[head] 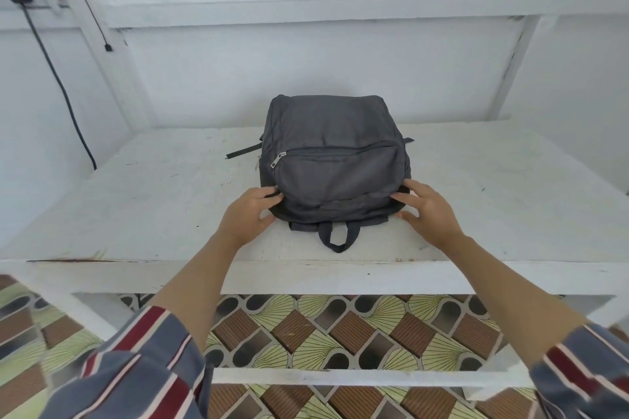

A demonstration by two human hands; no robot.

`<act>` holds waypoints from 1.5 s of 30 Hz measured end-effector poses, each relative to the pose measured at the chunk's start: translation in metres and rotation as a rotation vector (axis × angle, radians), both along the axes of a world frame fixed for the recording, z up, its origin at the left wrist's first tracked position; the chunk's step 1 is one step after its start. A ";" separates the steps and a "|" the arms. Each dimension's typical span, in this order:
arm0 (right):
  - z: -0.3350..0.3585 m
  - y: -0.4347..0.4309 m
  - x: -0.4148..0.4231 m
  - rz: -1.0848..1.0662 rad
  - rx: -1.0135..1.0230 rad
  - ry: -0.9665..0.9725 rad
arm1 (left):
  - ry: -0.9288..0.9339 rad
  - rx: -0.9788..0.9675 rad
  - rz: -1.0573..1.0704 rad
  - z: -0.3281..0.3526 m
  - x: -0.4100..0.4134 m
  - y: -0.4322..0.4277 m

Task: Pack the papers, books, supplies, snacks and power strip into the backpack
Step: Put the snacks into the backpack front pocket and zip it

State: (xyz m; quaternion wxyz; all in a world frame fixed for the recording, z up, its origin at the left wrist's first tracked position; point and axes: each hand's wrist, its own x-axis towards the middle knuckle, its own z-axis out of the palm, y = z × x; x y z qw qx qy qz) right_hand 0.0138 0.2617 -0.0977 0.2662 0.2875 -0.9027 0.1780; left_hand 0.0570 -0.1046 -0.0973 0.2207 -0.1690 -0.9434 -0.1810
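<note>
**Backpack (335,160) zipped and flat, both hands at its near end**

Lies flat at the middle of the white table (153,187), front pocket facing up, carry loop (338,236) pointing at the near edge. Looks plump rather than slack. Pocket zip seemingly closed, with the zipper pull (278,159) at its left end. One strap end (243,150) poking out on the far left side.

Left hand (250,214): fingers curled over the near left corner, thumb against the edge below, gripping the fabric. Right hand (430,211): fingers spread and fairly straight, tips touching the near right corner, thumb low beside the bag's edge, not clamped on anything.

None of the things to be packed in view on the tabletop. Impossible to tell from here what sits inside.

Probably a late step, then: contents likely stowed, bag being squared up or readied for lifting. Could equally be the very start, before any zip is opened.

Next move calls for a matching grip on the right corner, or a shift to the carry loop, before any lift. If unpacked, calls for finding the main zipper first, which is hard to make out from this angle.

Black cable (58,78) hanging down the wall at far left, well apart from the bag.
</note>
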 end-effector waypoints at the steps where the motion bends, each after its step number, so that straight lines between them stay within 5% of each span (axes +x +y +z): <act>1: 0.000 -0.001 -0.002 -0.004 0.013 0.023 | 0.022 -0.007 -0.003 0.002 -0.001 0.002; 13: -0.001 -0.003 -0.010 0.042 0.003 0.094 | 0.161 -0.088 -0.093 0.024 -0.015 0.010; 17: 0.013 -0.005 -0.015 0.054 -0.080 0.120 | 0.127 0.023 -0.090 0.039 -0.018 0.023; 26: 0.080 -0.027 -0.032 0.172 -0.461 0.225 | 0.375 0.328 -0.009 0.086 -0.049 0.031; 33: 0.163 -0.065 -0.094 0.070 -0.728 0.218 | 0.513 0.643 -0.072 0.160 -0.118 0.026; 45: 0.234 -0.093 -0.213 -0.067 -0.732 0.161 | 0.425 0.735 0.062 0.228 -0.244 0.028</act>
